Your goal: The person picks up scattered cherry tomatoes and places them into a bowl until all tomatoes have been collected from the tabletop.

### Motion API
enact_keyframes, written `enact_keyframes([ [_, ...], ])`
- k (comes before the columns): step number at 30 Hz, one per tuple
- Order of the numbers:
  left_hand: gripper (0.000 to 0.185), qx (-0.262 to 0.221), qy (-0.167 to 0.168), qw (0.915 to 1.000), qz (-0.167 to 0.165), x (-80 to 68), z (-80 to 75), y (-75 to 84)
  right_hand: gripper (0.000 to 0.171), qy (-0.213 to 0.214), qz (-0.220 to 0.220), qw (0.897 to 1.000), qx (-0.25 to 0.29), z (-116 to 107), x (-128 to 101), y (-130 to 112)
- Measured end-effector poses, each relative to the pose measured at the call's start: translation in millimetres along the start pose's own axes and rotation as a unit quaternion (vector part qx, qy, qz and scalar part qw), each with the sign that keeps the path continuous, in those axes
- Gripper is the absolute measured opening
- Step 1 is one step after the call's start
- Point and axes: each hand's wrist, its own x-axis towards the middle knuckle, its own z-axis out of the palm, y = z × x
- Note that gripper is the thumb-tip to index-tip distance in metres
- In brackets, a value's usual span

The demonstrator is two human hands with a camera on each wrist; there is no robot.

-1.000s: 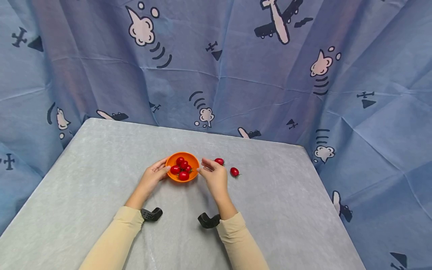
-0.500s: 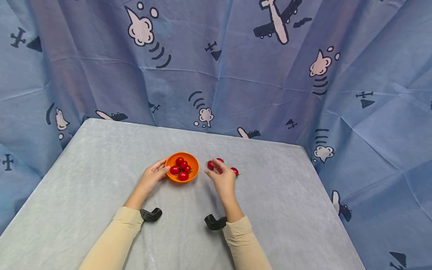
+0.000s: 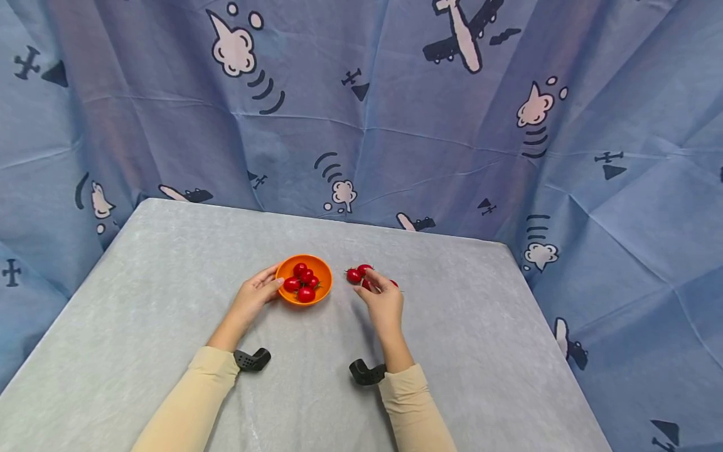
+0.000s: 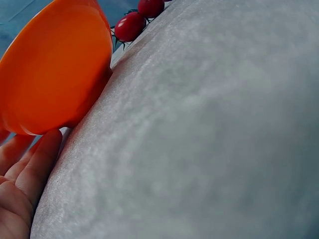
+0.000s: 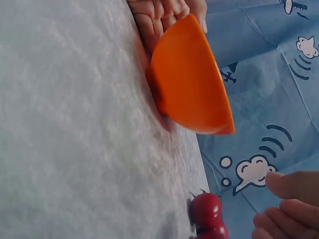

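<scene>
My left hand [image 3: 252, 300] cups the orange bowl [image 3: 317, 266] (fingers relaxed); my right hand [image 3: 386, 304], loosely curled, touches loose cherry tomatoes [image 3: 354, 275].

Both forearms reach forward in beige sleeves; the left hand [image 3: 253, 298] lies with fingers gently cupped, thumb extended; the right hand [image 3: 386, 301] hovers, fingers loosely curled downward.
</scene>
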Motion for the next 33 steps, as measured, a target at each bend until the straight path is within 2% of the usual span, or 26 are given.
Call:
enact_keyframes([
  [8, 0.054, 0.003, 0.001, 1.0000, -0.001, 0.2, -0.5, -0.7, 0.046, 0.003, 0.011, 1.000, -0.018, -1.2, 3.5, 5.3],
  [18, 0.054, 0.006, 0.001, 0.9999, -0.010, 0.5, -1.2, 0.1, 0.046, 0.021, -0.014, 0.999, -0.024, -1.1, 8.7, 15.1],
  [24, 0.055, 0.006, 0.002, 0.9999, -0.009, 0.6, -1.2, -0.4, 0.047, 0.023, -0.005, 1.000, -0.019, -1.0, 10.4, 18.7],
  [33, 0.055, 0.004, 0.003, 1.0000, -0.007, 0.1, -0.9, 0.3, 0.048, 0.036, 0.000, 0.999, -0.041, 3.8, 15.4, 25.0],
])
